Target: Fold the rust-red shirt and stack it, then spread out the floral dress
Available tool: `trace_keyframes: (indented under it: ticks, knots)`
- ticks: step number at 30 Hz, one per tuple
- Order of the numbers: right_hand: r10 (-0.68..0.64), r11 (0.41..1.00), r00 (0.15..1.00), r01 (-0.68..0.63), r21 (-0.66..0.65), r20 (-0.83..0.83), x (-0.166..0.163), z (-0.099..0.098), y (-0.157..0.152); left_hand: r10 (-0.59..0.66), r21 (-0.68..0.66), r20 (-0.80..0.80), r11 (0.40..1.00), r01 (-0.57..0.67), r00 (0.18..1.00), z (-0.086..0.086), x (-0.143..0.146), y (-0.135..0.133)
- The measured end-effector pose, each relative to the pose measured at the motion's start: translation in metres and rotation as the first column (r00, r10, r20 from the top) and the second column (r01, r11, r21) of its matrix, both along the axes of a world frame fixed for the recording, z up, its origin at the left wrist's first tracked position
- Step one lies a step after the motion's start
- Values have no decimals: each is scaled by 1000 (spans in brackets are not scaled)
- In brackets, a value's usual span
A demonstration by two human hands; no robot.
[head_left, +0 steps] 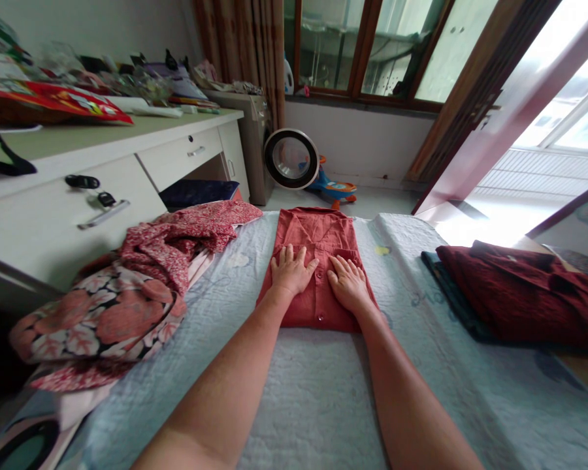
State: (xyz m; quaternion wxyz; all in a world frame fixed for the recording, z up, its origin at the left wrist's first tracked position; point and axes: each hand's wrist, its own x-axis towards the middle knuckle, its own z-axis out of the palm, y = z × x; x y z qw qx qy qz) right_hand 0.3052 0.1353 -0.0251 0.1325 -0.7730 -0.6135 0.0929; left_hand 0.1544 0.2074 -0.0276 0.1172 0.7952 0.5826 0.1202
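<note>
A red buttoned shirt (318, 303) lies folded into a neat rectangle on the bed, its V-shaped neck pointing away from me and a column of buttons down its middle. My left hand (293, 269) rests flat on its left half, fingers spread. On the right half, my right hand (347, 281) lies palm down with its fingers stretched out. Neither hand grips anything; both press on the cloth on either side of the buttons. The fabric under my palms is hidden.
Rumpled patterned clothes (122, 300) lie along the left side. Folded dark red clothes (514, 287) are stacked at right on the pale blue bedcover (318, 398). A white desk (112, 202) stands left; beyond are an open washing machine door (293, 158) and a blue ride-on toy (336, 187).
</note>
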Motion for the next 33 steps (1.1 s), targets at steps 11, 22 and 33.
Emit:
trace_keyframes:
  ticks: [11,22,33]
  knots:
    - [-2,1000,1000,2,4,-21,0,0,0,190,-25,42,982,-189,981,-5,-2,5]
    - [0,1000,1000,0,6,4,0,-1,0,-298,323,130,914,244,945,9,5,-5]
    - [9,1000,1000,-9,25,20,2,-3,0,-396,184,34,905,384,918,1,9,-4]
